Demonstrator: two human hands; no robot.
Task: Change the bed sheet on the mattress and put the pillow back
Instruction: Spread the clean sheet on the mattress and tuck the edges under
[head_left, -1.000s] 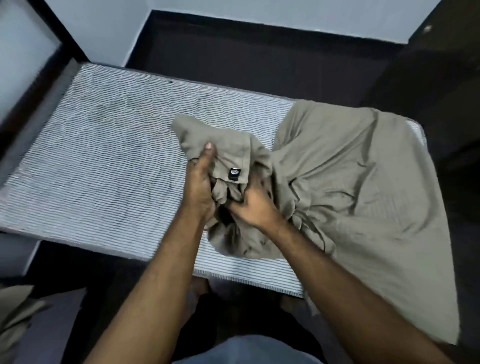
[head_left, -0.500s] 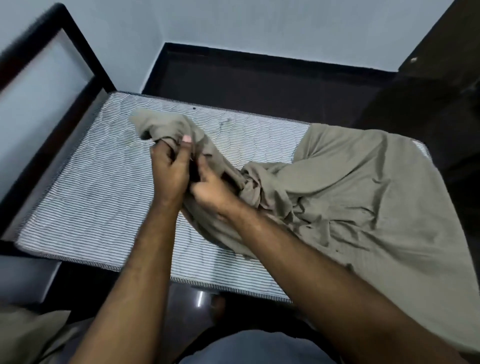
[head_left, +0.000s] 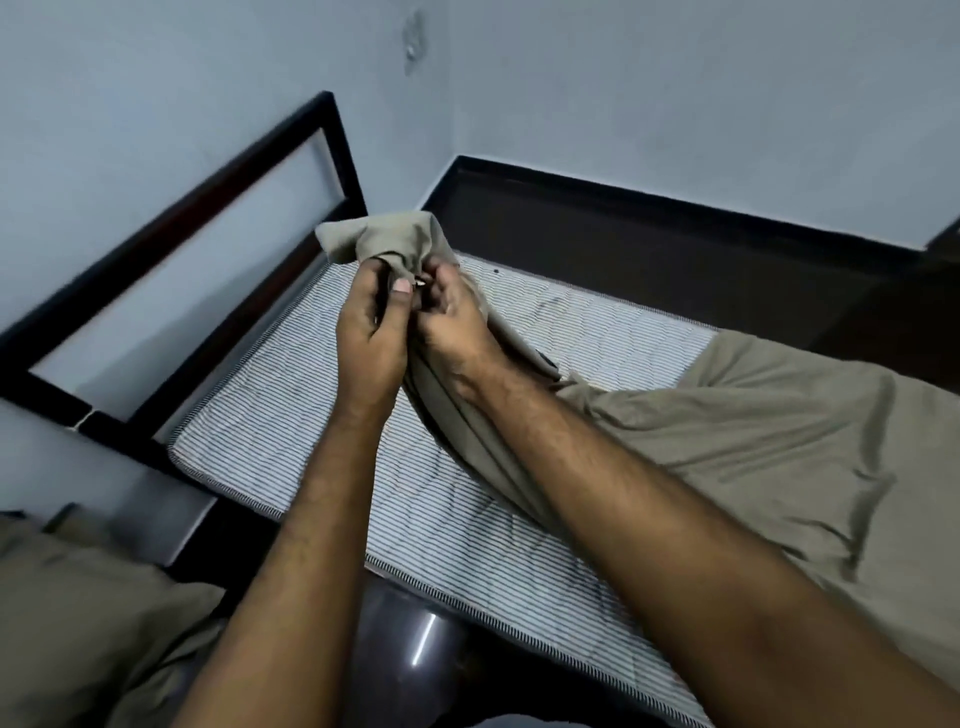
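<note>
A khaki bed sheet (head_left: 769, 441) lies crumpled over the right half of a striped, quilted mattress (head_left: 291, 415). One corner of the sheet is lifted above the mattress toward the head end. My left hand (head_left: 371, 332) grips that bunched corner from the left, thumb up. My right hand (head_left: 452, 322) pinches the same corner right beside it, and the cloth trails down under my right forearm. No pillow is plainly visible on the mattress.
A dark headboard frame (head_left: 171, 218) stands at the left end against the grey wall. A khaki-covered cushion or bundle (head_left: 78, 613) lies at the lower left, off the bed. Dark floor (head_left: 623, 239) runs behind the mattress and below its near edge.
Both hands have carried the sheet corner up and left, from the mattress middle toward the headboard. The sheet stretches out behind them, and my view has turned left.
</note>
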